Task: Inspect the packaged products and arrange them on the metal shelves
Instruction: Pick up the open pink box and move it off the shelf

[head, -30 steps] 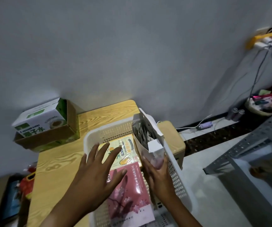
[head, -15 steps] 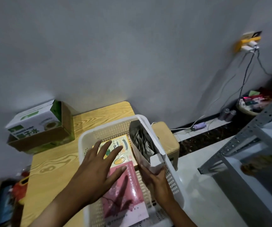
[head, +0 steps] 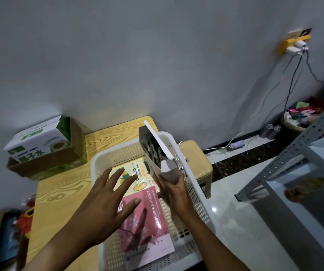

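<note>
Packaged box (head: 155, 153), opened, is gripped at its base by the right hand (head: 173, 189) inside the basket (head: 194, 184). Left hand (head: 106, 200) hovers spread at 9 o'clock. Step: inspection; next, carry toward the shelves (head: 286, 163) at 3 o'clock.

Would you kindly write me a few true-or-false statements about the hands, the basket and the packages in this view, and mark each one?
1. The right hand grips an open box of sachets standing at the right wall of the white basket. True.
2. The left hand is clenched in a fist. False: its fingers are spread open above the flat packages.
3. A pink package lies flat in the basket. True.
4. The basket sits on the metal shelf. False: it sits on the wooden table; the metal shelf stands to the right.
5. The green-and-white carton is inside the basket. False: it sits on the table, left of the basket.
</note>
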